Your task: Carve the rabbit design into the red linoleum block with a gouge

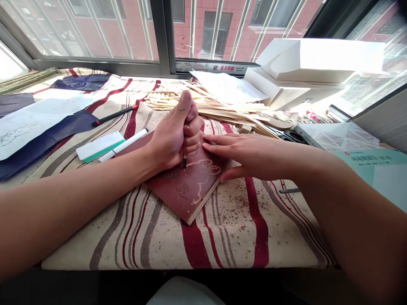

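Across a cream cloth with red and grey stripes (222,241), I read my feed from left to right. At the far left, a white paper sheet with a rabbit-like line drawing (32,129) lies on dark blue paper (68,131). Beside it are a black marker with a red tip (112,115), a white marker (124,144) and a flat white-and-green card (100,146). Next, the left hand (171,137) forms a tight fist, its fingers pressed together around a narrow metal carving tool (185,161), whose tip touches the board. That dark red wooden board (187,199) lies flat and turned corner-on between both hands, with a pale carved outline (203,169) on its face. The right hand (241,154) has its fingers slightly spread and pressed flat on the board near its right edge. Pale wood shavings (235,203) speckle the cloth. Farther back lie a heap of thin pale wood strips (216,103) and a white cardboard box (318,63); at the right sit black scissors (292,136) and a teal-covered book (372,169).
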A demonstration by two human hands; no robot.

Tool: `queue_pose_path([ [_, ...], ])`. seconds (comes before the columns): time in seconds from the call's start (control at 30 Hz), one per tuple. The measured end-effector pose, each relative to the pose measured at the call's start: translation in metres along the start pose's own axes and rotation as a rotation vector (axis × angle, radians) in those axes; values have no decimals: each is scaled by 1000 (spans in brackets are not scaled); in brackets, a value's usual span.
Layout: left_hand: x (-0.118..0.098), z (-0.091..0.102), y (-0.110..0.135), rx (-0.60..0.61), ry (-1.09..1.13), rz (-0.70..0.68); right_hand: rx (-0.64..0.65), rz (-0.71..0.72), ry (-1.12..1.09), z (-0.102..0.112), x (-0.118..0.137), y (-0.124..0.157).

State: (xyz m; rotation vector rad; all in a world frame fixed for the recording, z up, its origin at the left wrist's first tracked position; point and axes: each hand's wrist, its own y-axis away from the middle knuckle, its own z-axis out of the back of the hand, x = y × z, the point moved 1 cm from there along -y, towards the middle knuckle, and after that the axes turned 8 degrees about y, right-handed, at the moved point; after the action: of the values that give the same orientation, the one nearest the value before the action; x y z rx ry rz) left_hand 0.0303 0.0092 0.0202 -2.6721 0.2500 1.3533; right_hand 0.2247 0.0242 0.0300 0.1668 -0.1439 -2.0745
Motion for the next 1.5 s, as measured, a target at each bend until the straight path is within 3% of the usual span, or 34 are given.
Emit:
queue_pose_path([
  [0.1,-2,-1,3,28,-14,14,-38,0,-20,-1,-2,1],
  [0.27,-16,-10,18,81,9,-164,-26,5,-48,-3,-3,1],
  [0.37,-20,-8,19,125,-43,-203,-8,-7,-47,-1,-1,3],
  [0.6,-2,-2,17,188,-92,-180,-95,122,-157,6,5,7],
  [0.83,2,-9,19,194,-139,-268,-38,49,-76,3,1,7],
  [1.03,1,-10,19,228,-195,-239,0,8,-121,6,5,6],
  [1.3,3,-19,5,403,-343,-22,-1,-16,-169,12,13,4],
  [1.5,3,-24,6,386,-486,-79,-57,-13,-264,11,14,5],
])
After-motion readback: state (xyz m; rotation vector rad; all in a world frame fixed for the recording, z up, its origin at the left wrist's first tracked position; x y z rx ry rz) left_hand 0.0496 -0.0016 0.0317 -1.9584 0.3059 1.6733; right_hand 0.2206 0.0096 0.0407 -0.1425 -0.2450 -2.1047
